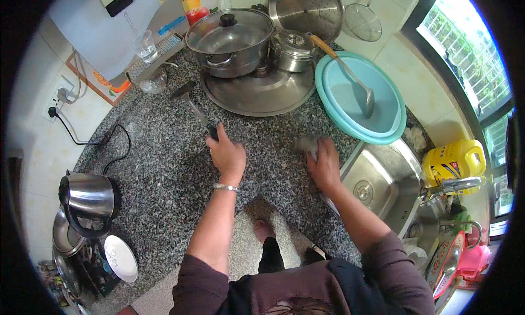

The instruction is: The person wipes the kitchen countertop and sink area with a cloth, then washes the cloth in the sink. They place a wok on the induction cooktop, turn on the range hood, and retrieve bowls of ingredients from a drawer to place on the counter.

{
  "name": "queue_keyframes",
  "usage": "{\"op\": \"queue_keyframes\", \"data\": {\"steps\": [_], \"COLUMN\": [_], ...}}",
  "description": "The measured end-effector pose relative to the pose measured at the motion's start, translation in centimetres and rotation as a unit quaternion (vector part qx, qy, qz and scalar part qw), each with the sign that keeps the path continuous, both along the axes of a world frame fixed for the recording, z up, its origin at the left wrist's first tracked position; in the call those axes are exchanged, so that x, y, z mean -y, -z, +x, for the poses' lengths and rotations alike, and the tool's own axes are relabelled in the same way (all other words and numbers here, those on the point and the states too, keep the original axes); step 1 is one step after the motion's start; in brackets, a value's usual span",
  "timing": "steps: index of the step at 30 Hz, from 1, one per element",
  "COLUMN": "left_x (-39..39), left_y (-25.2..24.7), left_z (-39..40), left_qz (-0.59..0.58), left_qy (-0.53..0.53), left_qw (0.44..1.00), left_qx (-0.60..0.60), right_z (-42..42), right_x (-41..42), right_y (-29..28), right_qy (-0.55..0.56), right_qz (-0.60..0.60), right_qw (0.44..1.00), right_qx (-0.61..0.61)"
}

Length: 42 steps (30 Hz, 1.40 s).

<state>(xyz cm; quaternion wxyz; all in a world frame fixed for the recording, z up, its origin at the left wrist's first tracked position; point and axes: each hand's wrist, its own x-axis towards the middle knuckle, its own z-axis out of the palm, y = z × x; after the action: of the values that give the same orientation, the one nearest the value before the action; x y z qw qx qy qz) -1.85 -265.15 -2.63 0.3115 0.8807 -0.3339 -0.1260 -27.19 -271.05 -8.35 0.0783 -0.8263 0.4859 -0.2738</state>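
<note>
My left hand (229, 154) grips the black handle of a scraper-like tool (199, 110). Its metal shaft points to the far left and ends in a dark crosswise head, close above or on the speckled granite counter (164, 159). My right hand (325, 163) is closed around a small greyish item (307, 145), blurred and partly hidden by the fingers; it may be a cloth or a scouring pad. That hand is over the counter, just left of the stainless steel sink (387, 171).
Behind the hands, a glass-lidded pot (236, 59) rests on a large metal lid (258, 98) beside a small lidded pot (293, 48). Teal basins (352, 98) hold a wooden-handled ladle (348, 73). An electric kettle (90, 198) and white dish (121, 258) stand left; a yellow jug (447, 159) right.
</note>
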Motion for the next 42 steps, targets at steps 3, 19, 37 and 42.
{"op": "queue_keyframes", "data": {"steps": [3, 19, 37, 42], "left_x": [-2.4, -13.4, -11.7, -9.5], "left_y": [4.1, 3.3, 2.5, 2.6], "left_z": [3.6, 11.9, 13.4, 12.9], "left_qz": [-0.079, -0.027, 0.010, 0.025], "left_qy": [-0.015, -0.059, -0.050, 0.048], "left_qw": [0.990, 0.980, 0.953, 0.945], "left_qx": [0.119, 0.190, 0.300, 0.322], "right_z": [5.6, 22.5, 23.4, 35.5], "right_x": [5.1, 1.2, -2.3, 4.5], "right_y": [-1.5, -1.5, -2.2, -0.9], "right_qy": [0.031, -0.275, -0.499, -0.311], "right_qz": [0.010, 0.010, 0.052, 0.002], "right_qw": [0.999, 0.961, 0.865, 0.950], "right_qx": [0.035, 0.031, -0.019, -0.035]}}
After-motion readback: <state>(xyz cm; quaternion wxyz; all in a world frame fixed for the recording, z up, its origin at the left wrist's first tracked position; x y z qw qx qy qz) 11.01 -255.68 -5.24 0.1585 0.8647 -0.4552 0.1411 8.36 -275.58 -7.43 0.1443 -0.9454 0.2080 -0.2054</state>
